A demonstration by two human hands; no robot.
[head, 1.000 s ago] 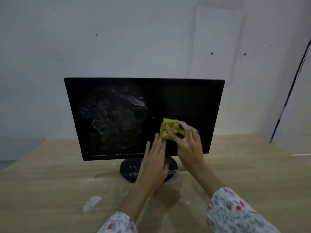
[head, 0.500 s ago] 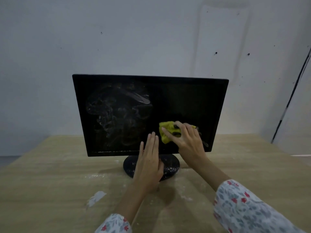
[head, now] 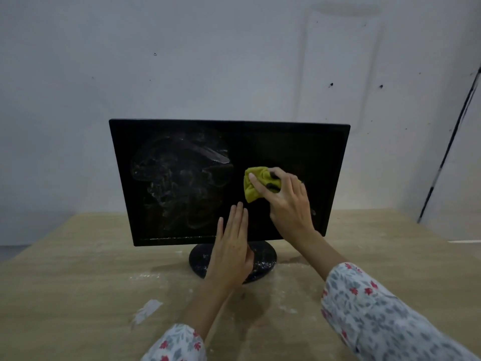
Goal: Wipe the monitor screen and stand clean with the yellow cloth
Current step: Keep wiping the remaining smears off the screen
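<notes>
Fingers of the right hand (head: pixel 287 201) gripped one yellow cloth (head: pixel 256 187) against one monitor (head: pixel 182 183), while the left hand (head: pixel 231 254), fingers straight, partly hid its stand (head: pixel 263 259).

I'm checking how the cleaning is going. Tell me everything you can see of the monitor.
The monitor is a black, glossy flat panel, switched off, upright on a round black stand on the wooden table, facing the camera. White smears cover its left half; the right half looks clean. White specks dust the stand. The right hand presses a bunched yellow cloth to the screen right of centre; the left hand, fingers straight, is at its lower edge.
</notes>
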